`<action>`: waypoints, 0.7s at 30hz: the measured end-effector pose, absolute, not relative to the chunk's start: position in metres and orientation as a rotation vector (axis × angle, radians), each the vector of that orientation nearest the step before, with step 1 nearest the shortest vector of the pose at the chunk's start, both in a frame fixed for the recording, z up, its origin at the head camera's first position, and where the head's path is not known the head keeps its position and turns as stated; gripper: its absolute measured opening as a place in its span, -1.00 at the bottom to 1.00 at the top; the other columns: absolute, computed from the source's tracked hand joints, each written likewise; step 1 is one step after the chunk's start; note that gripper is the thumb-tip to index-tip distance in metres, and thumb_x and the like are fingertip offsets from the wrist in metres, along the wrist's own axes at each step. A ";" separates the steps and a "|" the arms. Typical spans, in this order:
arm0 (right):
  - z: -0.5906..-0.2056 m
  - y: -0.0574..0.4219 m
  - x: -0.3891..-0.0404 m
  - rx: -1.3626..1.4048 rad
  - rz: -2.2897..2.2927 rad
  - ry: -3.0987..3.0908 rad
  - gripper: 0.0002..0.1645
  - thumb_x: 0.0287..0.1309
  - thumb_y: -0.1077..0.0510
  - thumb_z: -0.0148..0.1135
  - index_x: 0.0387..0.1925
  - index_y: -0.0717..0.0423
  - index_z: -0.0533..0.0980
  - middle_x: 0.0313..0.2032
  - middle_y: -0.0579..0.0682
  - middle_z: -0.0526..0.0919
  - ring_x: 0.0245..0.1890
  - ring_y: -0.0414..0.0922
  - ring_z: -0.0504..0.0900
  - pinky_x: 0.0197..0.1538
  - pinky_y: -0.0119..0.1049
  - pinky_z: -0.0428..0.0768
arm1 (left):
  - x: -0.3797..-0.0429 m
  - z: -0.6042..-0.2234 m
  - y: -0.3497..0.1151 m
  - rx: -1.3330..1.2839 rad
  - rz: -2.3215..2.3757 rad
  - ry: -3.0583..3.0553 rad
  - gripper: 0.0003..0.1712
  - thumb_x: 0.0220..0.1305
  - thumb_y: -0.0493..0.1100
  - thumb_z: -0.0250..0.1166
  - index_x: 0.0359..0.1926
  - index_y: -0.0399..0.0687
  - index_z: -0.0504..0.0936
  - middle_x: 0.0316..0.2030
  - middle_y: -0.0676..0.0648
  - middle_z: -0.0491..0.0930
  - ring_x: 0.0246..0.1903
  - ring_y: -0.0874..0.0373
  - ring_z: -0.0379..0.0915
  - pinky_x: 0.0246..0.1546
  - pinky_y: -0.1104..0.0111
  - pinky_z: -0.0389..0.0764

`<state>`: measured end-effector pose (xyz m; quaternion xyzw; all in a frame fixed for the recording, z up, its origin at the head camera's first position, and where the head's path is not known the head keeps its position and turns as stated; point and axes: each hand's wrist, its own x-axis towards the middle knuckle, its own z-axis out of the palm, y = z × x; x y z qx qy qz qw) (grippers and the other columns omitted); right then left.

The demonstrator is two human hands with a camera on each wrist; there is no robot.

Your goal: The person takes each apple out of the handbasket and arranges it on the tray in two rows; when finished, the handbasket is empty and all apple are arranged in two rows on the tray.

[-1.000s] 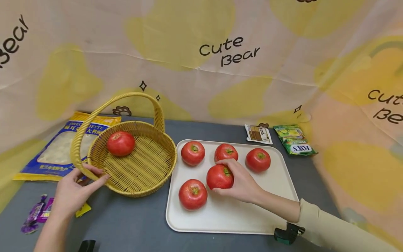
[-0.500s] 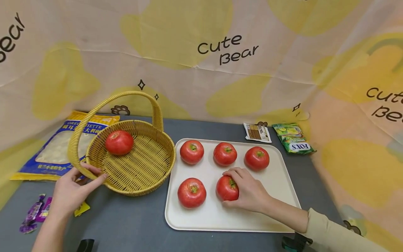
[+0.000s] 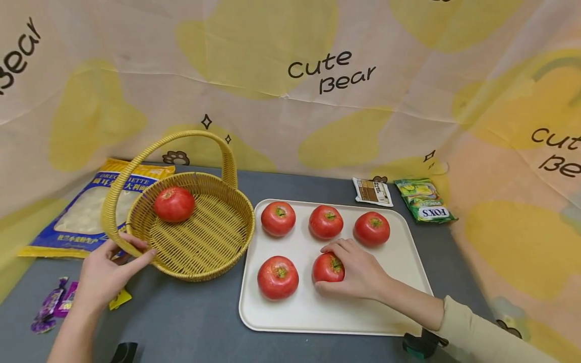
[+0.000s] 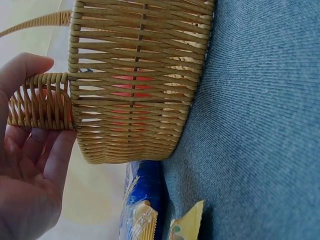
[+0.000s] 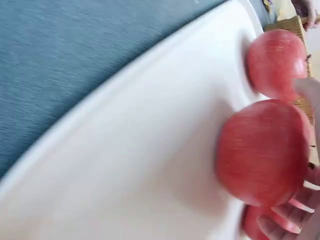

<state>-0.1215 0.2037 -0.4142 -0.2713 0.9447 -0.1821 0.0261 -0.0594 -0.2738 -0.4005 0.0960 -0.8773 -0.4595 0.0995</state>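
Observation:
At the left, my left hand grips the foot of the handle of a yellow wicker basket. The left wrist view shows the thumb on one side of that handle and fingers on the other. One red tomato lies inside the basket. My right hand curls round a tomato low over or on a white tray; contact with the tray is hard to tell. Beside it sits another tomato. Behind are three more: a left one, a middle one and a right one.
A blue and yellow pasta bag lies behind the basket. Purple-wrapped sweets and a yellow packet are near my left hand. A brown and white packet and a green packet lie at the back right.
My right hand has carried its tomato right and towards me, from in front of the back middle tomato to the front row. The left hand keeps its grip on the basket handle.

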 end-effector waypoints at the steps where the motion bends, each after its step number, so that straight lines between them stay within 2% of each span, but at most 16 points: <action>1: -0.412 0.201 -0.124 -0.861 -0.579 2.919 -0.28 -0.13 -0.46 0.36 0.01 -0.20 0.52 -0.04 -0.28 0.51 -0.02 -0.27 0.42 -0.16 -0.30 0.59 | -0.059 -0.401 -0.274 0.280 -1.363 -2.589 -0.64 0.15 -0.02 0.46 -0.15 -0.11 0.58 -0.32 0.32 0.60 -0.21 0.50 0.41 -0.30 0.73 0.43; 6: -0.398 0.183 -0.138 -1.024 -0.700 2.859 -0.69 0.08 -0.12 0.38 -0.17 -0.13 0.59 -0.18 -0.24 0.62 -0.13 -0.23 0.54 -0.13 -0.28 0.60 | -0.059 -0.401 -0.273 0.283 -1.353 -2.587 -0.65 0.15 -0.01 0.46 -0.16 -0.10 0.58 -0.32 0.31 0.60 -0.22 0.48 0.41 -0.31 0.73 0.43; 9: -0.390 0.167 -0.148 -1.094 -0.798 2.781 -0.83 0.14 0.03 0.36 -0.22 -0.09 0.61 -0.27 -0.25 0.64 -0.23 -0.25 0.55 -0.18 -0.32 0.61 | -0.058 -0.401 -0.273 0.287 -1.341 -2.593 -0.64 0.15 0.00 0.46 -0.16 -0.09 0.58 -0.32 0.31 0.60 -0.21 0.47 0.40 -0.31 0.73 0.43; 15: -0.384 0.126 -0.168 -1.157 -0.998 2.625 -0.90 0.18 0.14 0.31 -0.25 0.02 0.64 -0.36 -0.26 0.63 -0.31 -0.27 0.55 -0.24 -0.26 0.65 | -0.057 -0.401 -0.273 0.278 -1.339 -2.593 -0.64 0.15 0.00 0.45 -0.15 -0.10 0.58 -0.30 0.27 0.60 -0.20 0.46 0.39 -0.29 0.72 0.42; 21: -0.386 0.081 -0.187 -1.250 -1.123 2.553 -0.87 0.17 0.18 0.33 -0.21 0.06 0.63 -0.36 -0.21 0.61 -0.36 -0.23 0.55 -0.26 -0.34 0.61 | -0.059 -0.402 -0.272 0.239 -1.368 -2.566 -0.65 0.16 -0.05 0.46 -0.15 -0.15 0.58 -0.29 0.26 0.61 -0.19 0.47 0.42 -0.26 0.73 0.43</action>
